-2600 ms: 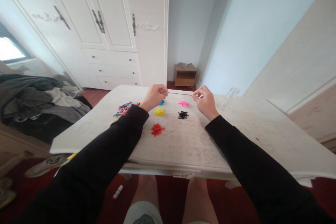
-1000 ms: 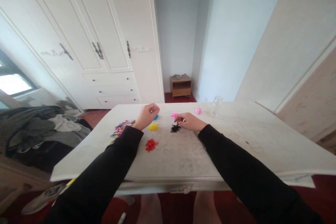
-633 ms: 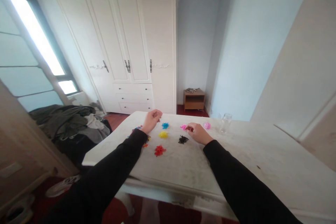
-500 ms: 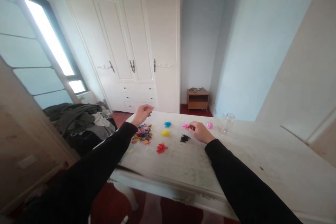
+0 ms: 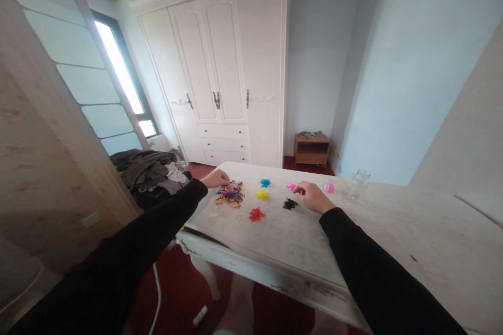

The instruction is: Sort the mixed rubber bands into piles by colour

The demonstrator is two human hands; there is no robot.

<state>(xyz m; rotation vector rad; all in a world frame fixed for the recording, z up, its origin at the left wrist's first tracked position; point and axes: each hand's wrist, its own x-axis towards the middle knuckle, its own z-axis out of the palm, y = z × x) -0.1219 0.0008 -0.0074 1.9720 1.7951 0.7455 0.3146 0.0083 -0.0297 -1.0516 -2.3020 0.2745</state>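
A mixed heap of small multicoloured bands [image 5: 231, 196], which look like rubber bands, lies on the white table [image 5: 275, 248]. My left hand [image 5: 216, 178] is at the heap's far left edge, its fingers drawn together; anything in them is too small to make out. My right hand [image 5: 312, 197] is beside a small hot-pink pile [image 5: 291, 187] and just beyond a black pile [image 5: 290, 203]. Its fingers are curled together, and their contents cannot be made out. Between the hands lie blue [image 5: 265, 182], yellow [image 5: 262, 195] and red [image 5: 257, 214] piles.
A light-pink clump [image 5: 328, 187] and a clear glass [image 5: 360, 184] stand right of my right hand. One yellow band [image 5: 213, 215] lies near the table's left edge. Dark clothes [image 5: 151, 172] are heaped left of the table, and a white wardrobe [image 5: 263, 63] stands behind.
My left hand has come down and leftward to the mixed heap's edge. My right hand stays by the hot-pink pile. The view has turned left, so everything appears farther right.
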